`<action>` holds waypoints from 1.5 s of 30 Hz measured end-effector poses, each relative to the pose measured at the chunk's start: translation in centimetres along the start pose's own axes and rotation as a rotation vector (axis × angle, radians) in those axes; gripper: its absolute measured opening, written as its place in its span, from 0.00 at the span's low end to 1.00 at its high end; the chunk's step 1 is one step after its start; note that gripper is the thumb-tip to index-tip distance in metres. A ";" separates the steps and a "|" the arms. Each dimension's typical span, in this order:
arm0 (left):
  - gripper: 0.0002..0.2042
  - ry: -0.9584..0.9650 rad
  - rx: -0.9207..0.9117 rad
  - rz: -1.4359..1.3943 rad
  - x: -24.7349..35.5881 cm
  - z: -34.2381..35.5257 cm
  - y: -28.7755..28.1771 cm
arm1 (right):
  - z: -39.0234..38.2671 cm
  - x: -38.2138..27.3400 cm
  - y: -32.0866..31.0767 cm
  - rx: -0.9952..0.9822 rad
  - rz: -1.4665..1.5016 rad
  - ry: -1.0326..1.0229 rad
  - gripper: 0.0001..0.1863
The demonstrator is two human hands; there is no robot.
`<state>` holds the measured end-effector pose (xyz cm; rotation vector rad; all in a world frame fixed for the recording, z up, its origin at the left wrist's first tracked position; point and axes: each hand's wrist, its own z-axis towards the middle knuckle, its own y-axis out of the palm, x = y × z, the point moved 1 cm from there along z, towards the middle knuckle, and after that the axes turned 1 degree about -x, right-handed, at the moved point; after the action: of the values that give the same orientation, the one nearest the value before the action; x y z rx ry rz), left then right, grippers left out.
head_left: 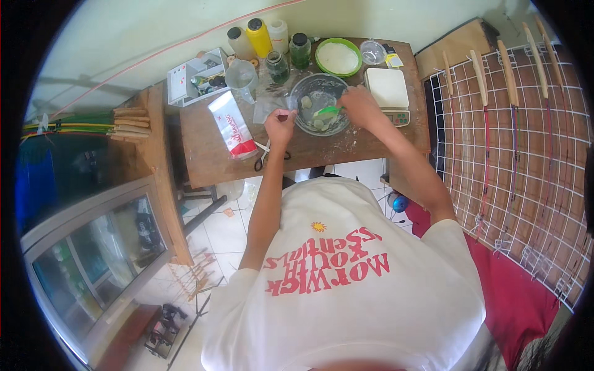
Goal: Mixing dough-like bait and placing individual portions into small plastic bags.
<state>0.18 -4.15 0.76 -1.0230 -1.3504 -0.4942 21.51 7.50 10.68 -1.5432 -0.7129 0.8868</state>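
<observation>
Brown table [209, 171] holds a round bowl [322, 94] (smeared whitish inside).

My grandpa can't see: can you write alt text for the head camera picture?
A person's right hand holds a green spatula in a mixing bowl with pale mixture, the left hand by its rim. Jars, a scale and a green bowl share the wooden table.

Spatula [327, 112] green; mixing bowl [340, 127] grey; packet [229, 120] white, red-banded; bottle [259, 41] yellow.
</observation>
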 end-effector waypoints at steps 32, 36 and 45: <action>0.08 -0.008 0.051 -0.099 0.2 0.1 -0.4 | -0.8 -1.1 3.9 -0.050 -0.005 0.173 0.07; 0.08 -0.021 0.045 -0.062 1.4 -0.2 -0.1 | -0.6 1.1 3.8 -0.191 0.185 0.271 0.10; 0.08 -0.077 0.052 0.011 1.3 0.2 -0.6 | 0.7 1.8 3.2 -0.395 0.447 0.358 0.13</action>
<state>-0.09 -3.95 2.16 -1.0148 -1.4180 -0.4134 21.74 8.88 7.16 -2.2021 -0.2916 0.7841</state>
